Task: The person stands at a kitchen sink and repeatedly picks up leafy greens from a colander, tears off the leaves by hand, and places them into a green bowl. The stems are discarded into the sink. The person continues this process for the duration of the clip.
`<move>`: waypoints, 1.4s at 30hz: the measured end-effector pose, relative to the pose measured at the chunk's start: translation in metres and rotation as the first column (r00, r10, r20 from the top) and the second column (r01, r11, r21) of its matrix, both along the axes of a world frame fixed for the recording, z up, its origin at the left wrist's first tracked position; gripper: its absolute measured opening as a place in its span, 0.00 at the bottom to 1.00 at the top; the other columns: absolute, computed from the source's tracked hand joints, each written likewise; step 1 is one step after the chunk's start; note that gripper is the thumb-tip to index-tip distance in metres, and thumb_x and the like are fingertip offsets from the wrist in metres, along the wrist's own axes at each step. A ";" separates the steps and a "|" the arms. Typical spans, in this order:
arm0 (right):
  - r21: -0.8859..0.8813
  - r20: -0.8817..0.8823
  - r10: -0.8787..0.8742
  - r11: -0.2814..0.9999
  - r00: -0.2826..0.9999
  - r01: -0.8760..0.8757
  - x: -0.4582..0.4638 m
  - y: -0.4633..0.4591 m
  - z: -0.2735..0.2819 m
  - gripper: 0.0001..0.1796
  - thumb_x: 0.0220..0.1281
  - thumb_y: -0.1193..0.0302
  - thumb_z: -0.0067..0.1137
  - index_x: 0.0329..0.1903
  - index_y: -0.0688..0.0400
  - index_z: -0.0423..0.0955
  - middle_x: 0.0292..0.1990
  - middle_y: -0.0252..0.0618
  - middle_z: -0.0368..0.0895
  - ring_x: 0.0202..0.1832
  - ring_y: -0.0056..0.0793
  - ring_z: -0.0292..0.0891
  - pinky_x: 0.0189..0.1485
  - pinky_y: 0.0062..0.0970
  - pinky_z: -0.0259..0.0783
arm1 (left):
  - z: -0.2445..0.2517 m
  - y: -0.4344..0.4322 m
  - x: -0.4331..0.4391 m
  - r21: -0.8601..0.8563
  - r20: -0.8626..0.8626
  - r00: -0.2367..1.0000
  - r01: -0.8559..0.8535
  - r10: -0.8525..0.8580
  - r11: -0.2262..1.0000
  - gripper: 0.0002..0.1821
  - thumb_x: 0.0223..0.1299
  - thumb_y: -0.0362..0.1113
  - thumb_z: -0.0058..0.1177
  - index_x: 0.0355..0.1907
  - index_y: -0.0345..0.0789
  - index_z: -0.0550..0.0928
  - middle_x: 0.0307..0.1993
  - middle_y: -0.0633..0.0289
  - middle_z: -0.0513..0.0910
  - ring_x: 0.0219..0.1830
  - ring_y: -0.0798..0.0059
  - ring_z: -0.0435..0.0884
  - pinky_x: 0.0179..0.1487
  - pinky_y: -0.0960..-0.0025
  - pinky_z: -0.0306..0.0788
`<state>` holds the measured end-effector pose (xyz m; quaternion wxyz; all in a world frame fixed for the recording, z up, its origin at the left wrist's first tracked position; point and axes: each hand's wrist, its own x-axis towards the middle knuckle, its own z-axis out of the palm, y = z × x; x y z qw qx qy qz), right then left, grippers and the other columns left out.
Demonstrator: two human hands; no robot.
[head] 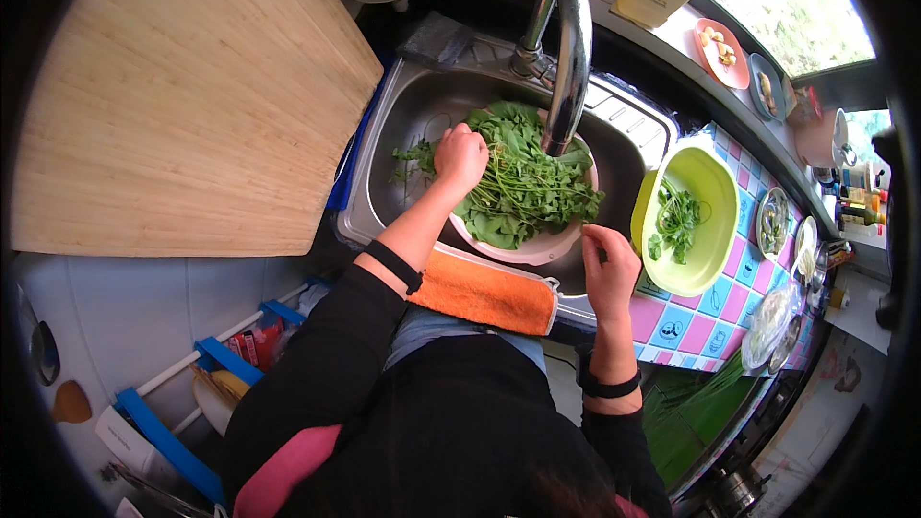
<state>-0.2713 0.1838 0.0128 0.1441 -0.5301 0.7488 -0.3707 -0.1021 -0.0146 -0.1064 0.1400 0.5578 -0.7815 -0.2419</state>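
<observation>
In the steel sink sits a pinkish-white basin heaped with leafy greens, thin stems lying across broad leaves. My left hand is closed at the heap's left side, with a leafy sprig poking out to its left. Beside the basin's lower right rim is my right hand, thumb and fingertips pinched together. Whether a small bit of stem is between them is hard to see. A yellow-green tub right of the sink holds a few green sprigs.
A chrome faucet arches over the basin. At left stands a large wooden board. An orange cloth hangs on the sink's front edge. Dishes, including a glass bowl, stand on the checkered cover at right.
</observation>
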 end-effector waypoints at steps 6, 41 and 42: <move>0.008 0.019 0.049 0.999 0.999 -0.049 0.010 -0.004 -0.005 0.06 0.52 0.79 0.59 0.35 0.62 0.77 0.31 0.41 0.81 0.31 0.31 0.78 0.36 0.23 0.72 | -0.004 0.000 0.001 0.040 -0.066 0.991 0.124 -0.121 0.992 0.02 0.43 0.33 0.61 0.22 0.39 0.82 0.32 0.62 0.75 0.41 0.61 0.72 0.44 0.61 0.70; -0.297 0.268 0.258 0.939 0.928 -0.175 0.046 -0.072 0.040 0.11 0.45 0.79 0.64 0.36 0.61 0.78 0.34 0.39 0.79 0.34 0.29 0.74 0.34 0.23 0.69 | 0.209 0.038 0.023 -0.007 -0.742 0.633 0.321 -0.220 0.947 0.04 0.44 0.27 0.61 0.24 0.31 0.82 0.26 0.65 0.72 0.27 0.81 0.68 0.31 0.79 0.63; -0.316 0.285 0.263 0.934 0.922 -0.168 0.046 -0.072 0.041 0.11 0.45 0.78 0.64 0.35 0.60 0.78 0.34 0.38 0.79 0.33 0.29 0.74 0.32 0.23 0.69 | 0.209 0.040 0.021 0.009 -0.750 0.628 0.327 -0.210 0.945 0.03 0.44 0.26 0.61 0.24 0.31 0.82 0.26 0.66 0.73 0.28 0.82 0.68 0.31 0.79 0.63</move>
